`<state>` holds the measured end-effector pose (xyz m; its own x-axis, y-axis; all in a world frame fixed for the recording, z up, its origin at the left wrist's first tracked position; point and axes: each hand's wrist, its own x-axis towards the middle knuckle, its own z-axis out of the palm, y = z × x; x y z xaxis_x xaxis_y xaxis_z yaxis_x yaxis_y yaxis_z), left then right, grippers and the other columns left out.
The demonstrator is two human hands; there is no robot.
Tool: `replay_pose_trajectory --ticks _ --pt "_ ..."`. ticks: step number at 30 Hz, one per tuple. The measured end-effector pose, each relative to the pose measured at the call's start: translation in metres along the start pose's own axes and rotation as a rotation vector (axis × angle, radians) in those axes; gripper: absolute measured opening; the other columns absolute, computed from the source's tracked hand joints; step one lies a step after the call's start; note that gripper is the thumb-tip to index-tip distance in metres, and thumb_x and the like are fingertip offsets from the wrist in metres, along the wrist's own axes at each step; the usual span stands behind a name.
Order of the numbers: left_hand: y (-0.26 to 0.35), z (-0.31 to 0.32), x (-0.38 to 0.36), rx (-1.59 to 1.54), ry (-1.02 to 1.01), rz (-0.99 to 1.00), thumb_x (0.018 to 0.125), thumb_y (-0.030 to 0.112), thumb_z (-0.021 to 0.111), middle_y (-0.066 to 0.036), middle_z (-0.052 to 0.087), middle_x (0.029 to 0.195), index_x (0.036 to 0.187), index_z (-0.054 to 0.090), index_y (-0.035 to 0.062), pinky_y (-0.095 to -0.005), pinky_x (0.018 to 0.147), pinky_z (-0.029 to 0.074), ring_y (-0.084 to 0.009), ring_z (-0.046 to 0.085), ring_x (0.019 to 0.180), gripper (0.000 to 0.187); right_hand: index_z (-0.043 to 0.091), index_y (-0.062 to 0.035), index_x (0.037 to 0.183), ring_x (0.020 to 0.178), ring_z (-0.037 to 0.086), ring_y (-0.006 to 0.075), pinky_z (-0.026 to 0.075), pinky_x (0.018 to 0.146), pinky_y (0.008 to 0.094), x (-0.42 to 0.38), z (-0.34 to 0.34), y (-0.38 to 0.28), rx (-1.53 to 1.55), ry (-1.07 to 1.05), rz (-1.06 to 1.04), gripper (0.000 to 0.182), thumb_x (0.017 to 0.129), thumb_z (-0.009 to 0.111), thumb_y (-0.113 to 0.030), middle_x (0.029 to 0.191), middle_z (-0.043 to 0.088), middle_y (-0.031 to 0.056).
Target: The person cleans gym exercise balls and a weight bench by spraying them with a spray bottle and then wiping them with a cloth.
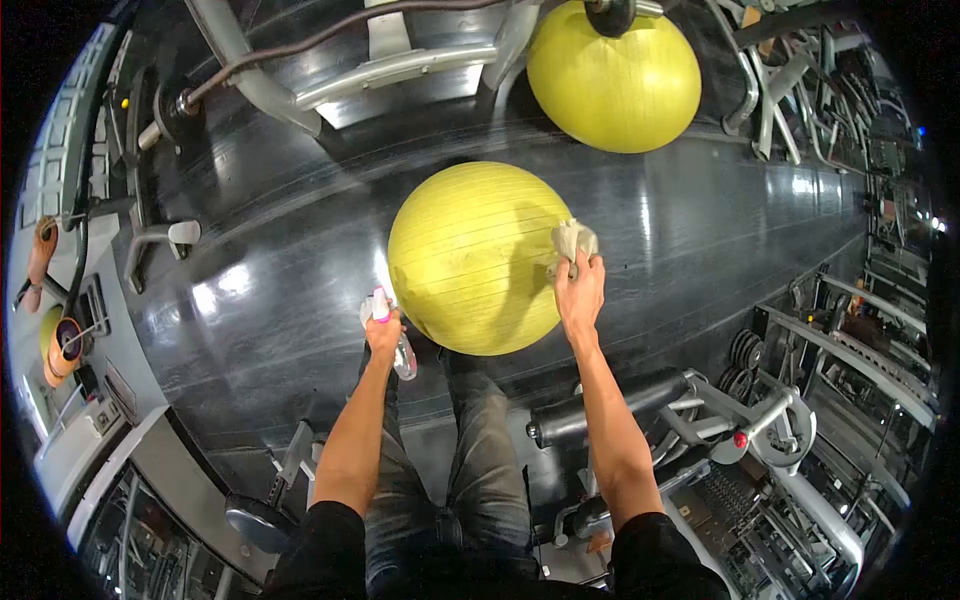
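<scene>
The yellow ball (470, 275) sits on the dark floor (300, 225), just before the person's legs. The right hand (580, 295) grips a pale cloth (575, 240) at its side; a hard sideways push could roll it, since the left hand (383, 335) is wrapped round a spray bottle (405, 358), not bracing it. Stray spray could slick the floor. Beyond, a second ball (615, 85) could get bumped.

white glare spots the dark floor (690, 235) while fisheye edges bend.

Gym, 2 exercise balls (470, 260), workout machines (625, 402), dark floor (700, 230)
</scene>
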<state>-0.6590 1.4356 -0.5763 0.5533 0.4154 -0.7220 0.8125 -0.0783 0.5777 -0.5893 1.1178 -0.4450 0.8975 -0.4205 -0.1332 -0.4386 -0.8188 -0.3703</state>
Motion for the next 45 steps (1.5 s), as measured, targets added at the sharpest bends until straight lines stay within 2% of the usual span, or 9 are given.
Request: replay_pose_trajectory --ticks 5,13,17,19,22,30,39,42,45 --pt "0.007 0.019 0.008 0.041 -0.156 -0.011 0.088 0.011 0.058 -0.008 0.057 0.121 0.135 0.044 0.0075 -0.0294 0.059 0.055 -0.0178 0.061 0.092 0.049 0.063 -0.0110 0.117 0.096 0.054 0.0333 0.047 0.081 0.0437 0.010 0.050 0.007 -0.211 -0.080 -0.004 0.035 0.084 0.060 -0.020 0.106 0.055 0.0151" --pt "0.044 0.045 -0.016 -0.250 -0.287 0.021 0.085 0.004 0.054 -0.013 0.047 0.136 0.141 0.036 0.0071 -0.0287 0.060 0.054 -0.0212 0.053 0.110 0.059 0.063 -0.0125 0.115 0.091 0.056 0.0312 0.049 0.077 0.0427 -0.018 0.052 -0.059 -0.259 -0.137 -0.356 0.038 0.077 0.062 -0.016 0.102 0.057 0.0137" --pt "0.078 0.056 -0.034 -0.114 -0.408 -0.065 0.086 0.005 0.053 -0.011 0.046 0.136 0.140 0.039 0.0071 -0.0297 0.085 0.049 -0.0202 0.050 0.117 0.056 0.061 -0.0131 0.117 0.095 0.056 0.0295 0.048 0.080 0.0447 -0.044 0.085 -0.071 -0.392 -0.367 -0.588 0.038 0.079 0.055 -0.016 0.105 0.057 0.0126" --pt "0.078 0.065 -0.027 0.220 -0.377 0.141 0.084 0.002 0.052 -0.007 0.049 0.132 0.139 0.041 0.0087 -0.0298 0.086 0.049 -0.0183 0.053 0.110 0.056 0.060 -0.0134 0.118 0.098 0.056 0.0292 0.048 0.081 0.0452 -0.045 0.086 -0.071 -0.450 -0.462 -0.699 0.038 0.080 0.053 -0.016 0.106 0.056 0.0126" --pt "0.074 0.071 -0.020 0.088 -0.520 -0.195 0.084 0.001 0.050 -0.008 0.049 0.134 0.141 0.037 0.0073 -0.0297 0.072 0.054 -0.0178 0.054 0.106 0.059 0.060 -0.0077 0.117 0.107 0.052 0.0271 0.042 0.090 0.0442 -0.019 0.076 -0.048 -0.542 -0.341 -0.684 0.036 0.084 0.050 -0.019 0.116 0.053 0.0114" --pt "0.063 0.064 -0.014 -0.036 -0.491 0.007 0.083 0.004 0.054 -0.011 0.047 0.137 0.143 0.032 0.0053 -0.0310 0.061 0.053 -0.0170 0.061 0.068 0.064 0.060 -0.0090 0.117 0.095 0.057 0.0311 0.049 0.080 0.0435 0.057 0.039 0.013 -0.448 -0.044 -0.195 0.036 0.081 0.055 -0.014 0.106 0.055 0.0136" --pt "0.052 0.055 -0.013 0.117 -0.473 0.005 0.084 0.009 0.060 -0.010 0.058 0.113 0.136 0.043 0.0036 -0.0305 0.062 0.051 -0.0154 0.060 0.067 0.055 0.060 -0.0120 0.118 0.086 0.060 0.0281 0.052 0.072 0.0402 0.002 0.049 -0.020 -0.273 -0.251 -0.744 0.038 0.080 0.061 -0.016 0.102 0.057 0.0139" --pt "0.052 0.051 -0.019 0.250 -0.442 0.043 0.083 0.011 0.063 -0.009 0.062 0.098 0.133 0.047 0.0029 -0.0301 0.058 0.049 -0.0137 0.060 0.063 0.053 0.060 -0.0150 0.119 0.087 0.060 0.0281 0.052 0.073 0.0415 0.007 0.038 -0.017 -0.225 -0.372 -0.645 0.039 0.081 0.062 -0.021 0.103 0.058 0.0128" --pt "0.047 0.055 -0.020 0.252 -0.445 -0.012 0.082 0.014 0.065 -0.008 0.064 0.087 0.129 0.050 0.0011 -0.0303 0.056 0.048 -0.0131 0.060 0.060 0.051 0.061 -0.0146 0.117 0.089 0.062 0.0306 0.052 0.075 0.0418 0.031 0.022 -0.003 -0.221 -0.100 -0.356 0.039 0.080 0.064 -0.025 0.103 0.059 0.0140"
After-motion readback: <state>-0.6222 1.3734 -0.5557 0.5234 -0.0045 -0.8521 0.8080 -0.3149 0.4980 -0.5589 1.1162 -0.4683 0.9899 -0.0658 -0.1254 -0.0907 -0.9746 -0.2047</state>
